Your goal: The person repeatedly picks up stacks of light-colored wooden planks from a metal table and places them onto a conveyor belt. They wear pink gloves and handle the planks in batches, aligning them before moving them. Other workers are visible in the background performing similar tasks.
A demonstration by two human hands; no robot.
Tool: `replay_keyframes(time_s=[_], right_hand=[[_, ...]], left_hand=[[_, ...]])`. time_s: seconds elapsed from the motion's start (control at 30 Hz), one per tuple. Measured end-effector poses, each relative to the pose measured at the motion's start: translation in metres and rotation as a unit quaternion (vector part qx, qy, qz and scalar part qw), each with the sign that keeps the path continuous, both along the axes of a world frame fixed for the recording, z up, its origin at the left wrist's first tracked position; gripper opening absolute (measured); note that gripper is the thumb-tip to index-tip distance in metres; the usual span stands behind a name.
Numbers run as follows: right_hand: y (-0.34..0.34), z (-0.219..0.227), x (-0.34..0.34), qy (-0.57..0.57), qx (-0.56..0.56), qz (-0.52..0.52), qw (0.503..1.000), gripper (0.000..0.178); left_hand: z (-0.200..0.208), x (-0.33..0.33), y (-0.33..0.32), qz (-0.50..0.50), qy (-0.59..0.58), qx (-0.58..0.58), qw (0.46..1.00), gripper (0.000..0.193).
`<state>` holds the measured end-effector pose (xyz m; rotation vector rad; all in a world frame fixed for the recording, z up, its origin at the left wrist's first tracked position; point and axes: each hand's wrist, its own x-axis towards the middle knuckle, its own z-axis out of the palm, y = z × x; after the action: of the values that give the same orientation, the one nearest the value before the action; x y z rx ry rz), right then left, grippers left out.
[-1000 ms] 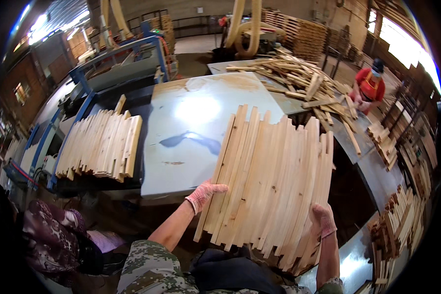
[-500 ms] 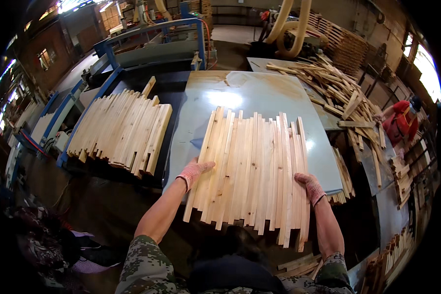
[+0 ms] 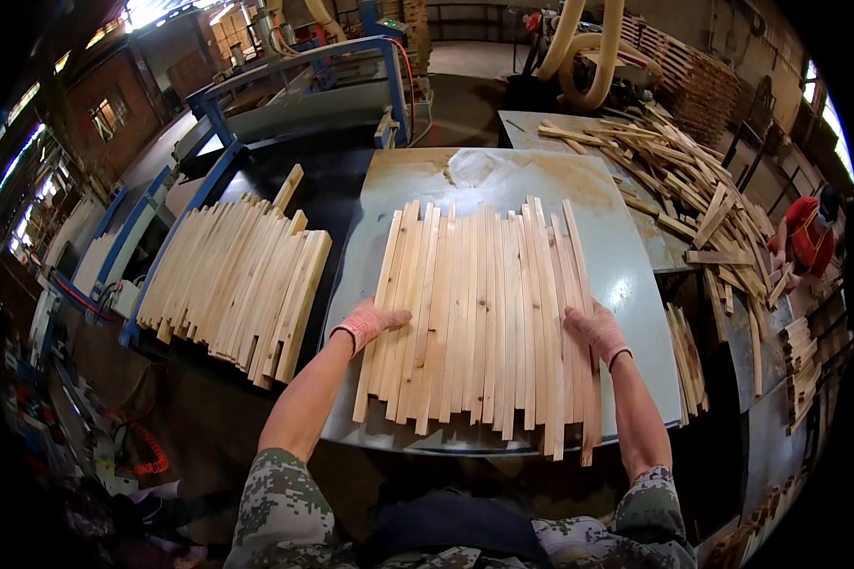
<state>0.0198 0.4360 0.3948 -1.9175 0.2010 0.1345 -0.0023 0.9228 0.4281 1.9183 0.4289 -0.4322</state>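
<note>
A row of pale wooden strips point(image 3: 479, 313), side by side with uneven ends, lies on the grey metal tabletop point(image 3: 413, 175). Its near ends reach about the table's front edge, and a few stick out over it. My left hand point(image 3: 375, 321), in a pink knit glove, clasps the row's left side, thumb laid over the top. On the opposite side my right hand point(image 3: 598, 330), gloved alike, presses the outermost strips with its thumb on top. Both hands squeeze the row between them; the fingers below the thumbs are partly hidden.
Left, a second row of strips point(image 3: 237, 280) rests on a dark machine bed beside a blue frame point(image 3: 299, 59). Loose sticks point(image 3: 674, 180) are heaped at the back right. A person in red point(image 3: 807, 237) works at far right. Thick hoses point(image 3: 593, 71) hang behind.
The row has moved farther onto the tabletop, away from me, with both hands on it. My right hand has come farther over the right-hand strips. The view has shifted slightly.
</note>
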Motion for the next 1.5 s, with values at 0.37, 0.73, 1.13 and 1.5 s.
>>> replay_keyframes(time_s=[0.37, 0.73, 1.13, 1.5], right_hand=[[0.010, 0.021, -0.004, 0.032, -0.308, 0.032, 0.950, 0.066], [0.006, 0.012, 0.010, 0.049, -0.277, 0.039, 0.959, 0.078], [0.282, 0.070, -0.035, -0.167, -0.084, 0.009, 0.982, 0.069], [0.535, 0.001, -0.002, 0.081, -0.081, 0.122, 0.986, 0.077]], left_hand=[[0.035, 0.003, 0.059, 0.059, 0.019, 0.430, 0.901, 0.061], [-0.064, 0.008, 0.159, -0.004, -0.035, 0.599, 0.800, 0.098], [-0.017, -0.088, 0.319, 0.025, -0.296, 0.327, 0.897, 0.086], [-0.039, -0.201, 0.689, 0.226, -0.253, 0.512, 0.789, 0.083]])
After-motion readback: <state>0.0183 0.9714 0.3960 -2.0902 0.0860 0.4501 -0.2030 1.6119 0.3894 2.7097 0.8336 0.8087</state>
